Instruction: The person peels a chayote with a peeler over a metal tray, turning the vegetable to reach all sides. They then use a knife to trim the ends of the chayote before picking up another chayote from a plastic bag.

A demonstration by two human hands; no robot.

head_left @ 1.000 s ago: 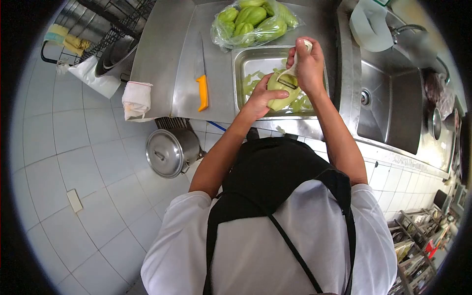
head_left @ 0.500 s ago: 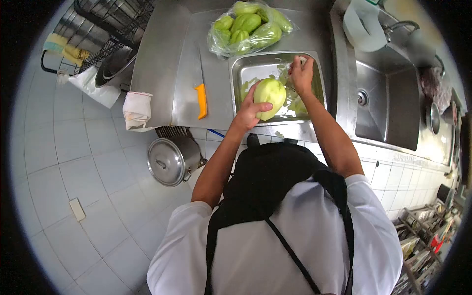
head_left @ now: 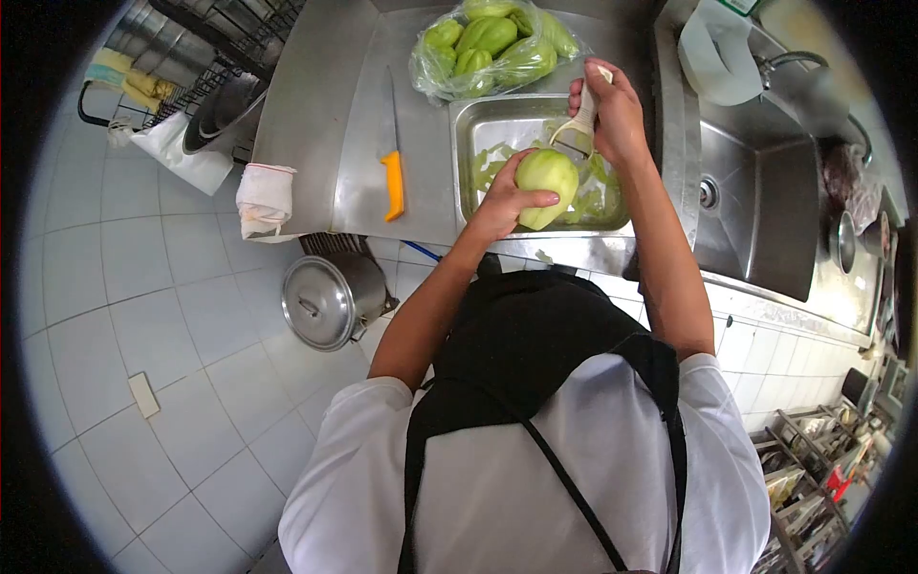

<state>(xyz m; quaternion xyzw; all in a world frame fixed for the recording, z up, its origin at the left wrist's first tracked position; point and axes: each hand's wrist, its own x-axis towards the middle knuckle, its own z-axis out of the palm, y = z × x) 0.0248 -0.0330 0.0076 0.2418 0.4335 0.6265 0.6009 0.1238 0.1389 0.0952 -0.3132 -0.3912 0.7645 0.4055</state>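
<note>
Counter, left part: open steel (head_left: 330, 115) between cloth (head_left: 265, 199) and knife (head_left: 393, 182); a hand could pass here.
Knife–tray strip: narrow open lane; knife on its left, tray (head_left: 461, 167) on its right.
Tray, far side: bag (head_left: 488, 46) stands close behind the rim, blocking a low approach.
Tray, above: left hand (head_left: 507, 203) with gourd (head_left: 547, 182), right hand (head_left: 615, 113) with peeler (head_left: 581, 117); both obstruct entry from above.
Tray, near side: gap between forearms; gourd blocks part of it.
Tray, right: right forearm crosses the near corner.
Sink (head_left: 755, 191): open basin; container (head_left: 719, 57) and faucet (head_left: 796, 57) obstruct at the far end.
</note>
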